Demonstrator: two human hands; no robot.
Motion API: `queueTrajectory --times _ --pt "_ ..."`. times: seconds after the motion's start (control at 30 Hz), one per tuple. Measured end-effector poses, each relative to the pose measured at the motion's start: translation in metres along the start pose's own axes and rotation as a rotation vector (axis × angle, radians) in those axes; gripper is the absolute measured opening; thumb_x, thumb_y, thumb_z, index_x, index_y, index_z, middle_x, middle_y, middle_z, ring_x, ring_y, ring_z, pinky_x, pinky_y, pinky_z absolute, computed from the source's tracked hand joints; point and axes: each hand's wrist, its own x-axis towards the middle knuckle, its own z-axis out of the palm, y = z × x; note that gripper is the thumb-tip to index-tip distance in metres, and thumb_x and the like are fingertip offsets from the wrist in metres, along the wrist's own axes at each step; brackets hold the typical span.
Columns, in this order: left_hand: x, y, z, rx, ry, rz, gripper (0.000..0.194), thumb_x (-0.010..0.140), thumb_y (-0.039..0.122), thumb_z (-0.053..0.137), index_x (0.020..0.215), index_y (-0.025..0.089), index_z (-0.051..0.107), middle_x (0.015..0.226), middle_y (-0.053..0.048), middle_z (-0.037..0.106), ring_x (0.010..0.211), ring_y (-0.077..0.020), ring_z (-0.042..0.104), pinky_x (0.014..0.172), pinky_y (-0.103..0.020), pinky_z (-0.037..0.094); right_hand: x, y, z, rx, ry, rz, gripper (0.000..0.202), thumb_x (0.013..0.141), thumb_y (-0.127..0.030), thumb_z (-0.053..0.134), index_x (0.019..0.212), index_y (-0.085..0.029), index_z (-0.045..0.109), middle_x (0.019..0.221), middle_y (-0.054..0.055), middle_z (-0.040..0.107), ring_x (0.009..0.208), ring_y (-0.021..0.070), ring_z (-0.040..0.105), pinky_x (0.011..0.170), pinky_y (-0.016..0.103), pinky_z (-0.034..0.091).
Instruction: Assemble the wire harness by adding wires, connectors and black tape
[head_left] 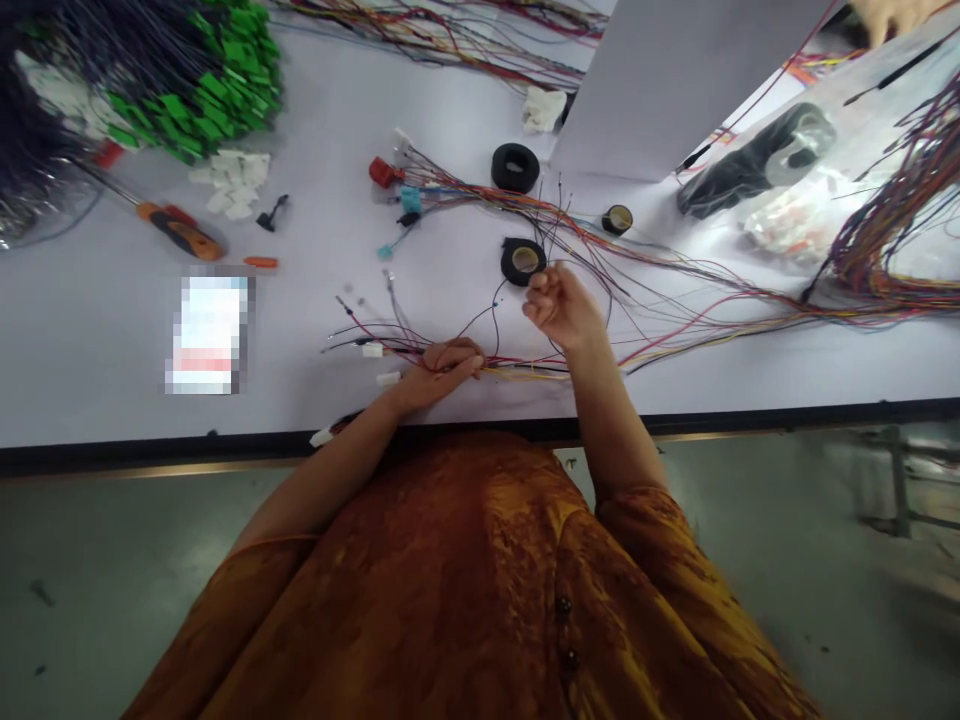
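My left hand (442,372) is closed around a bundle of thin wires (525,369) near the table's front edge. Loose wire ends and white connectors (373,350) stick out to the left of it. My right hand (562,308) is raised over the wires, its fingers curled together; whatever they pinch, if anything, is too small to name. Just beyond those fingertips lies a roll of black tape (523,261). A second black tape roll (515,168) sits farther back, beside a wire branch ending in a red connector (383,172) and a light blue connector (411,198).
Left are a screwdriver (180,230), a blurred-out phone (210,335), white connectors (234,183) and a pile of green connectors (217,90). A grey panel (675,80) stands at the back right, near bagged parts (787,215). Another person's hand (892,15) shows at the top right.
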Motion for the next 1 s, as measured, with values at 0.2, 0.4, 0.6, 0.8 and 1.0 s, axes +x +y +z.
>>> queueTrajectory --times 0.2,0.4,0.6,0.8,1.0 --pt "0.004 0.002 0.000 -0.018 -0.022 0.016 0.041 0.097 0.045 0.049 0.072 0.018 0.067 0.091 -0.008 0.068 0.088 -0.0177 0.065 0.081 -0.033 0.051 -0.027 0.000 0.024 -0.235 -0.348 0.052 0.036 0.070 -0.035 0.080 0.099 -0.020 0.063 0.078 -0.002 0.066 0.070 0.0106 0.059 0.066 0.024 0.049" --pt "-0.002 0.003 0.005 0.015 -0.119 0.047 0.034 0.096 0.038 0.053 0.073 0.018 0.068 0.094 -0.009 0.067 0.084 -0.0176 0.064 0.077 -0.033 0.051 0.004 0.017 0.043 0.062 -0.004 0.092 0.023 0.079 -0.038 0.070 0.082 -0.023 0.053 0.051 -0.014 0.026 0.040 0.0047 0.020 0.039 0.019 0.023" --pt "-0.002 -0.007 0.004 -0.050 0.005 -0.014 0.021 0.093 0.034 0.055 0.092 0.017 0.067 0.098 -0.009 0.068 0.094 -0.0194 0.065 0.087 -0.035 0.051 0.007 0.012 -0.012 0.159 0.306 -0.108 0.018 0.076 -0.031 0.069 0.084 -0.021 0.056 0.059 -0.011 0.037 0.047 0.0049 0.039 0.050 0.019 0.041" --pt "0.002 -0.021 0.006 -0.289 0.118 -0.148 0.040 0.094 0.053 0.054 0.093 0.015 0.065 0.083 -0.006 0.067 0.078 -0.0151 0.063 0.076 -0.030 0.052 -0.053 0.016 -0.097 -0.081 0.659 -0.254 0.014 0.080 -0.036 0.054 0.084 -0.023 0.051 0.090 0.003 0.059 0.085 0.0172 0.066 0.083 0.042 0.055" --pt "0.006 -0.016 0.011 -0.419 0.187 -0.200 0.050 0.091 0.063 0.054 0.089 0.013 0.062 0.086 -0.008 0.069 0.076 -0.0132 0.065 0.072 -0.027 0.054 -0.104 -0.004 -0.076 -1.057 0.894 -0.424 0.019 0.084 -0.040 0.060 0.082 -0.021 0.060 0.080 0.006 0.062 0.083 0.0233 0.063 0.086 0.046 0.051"
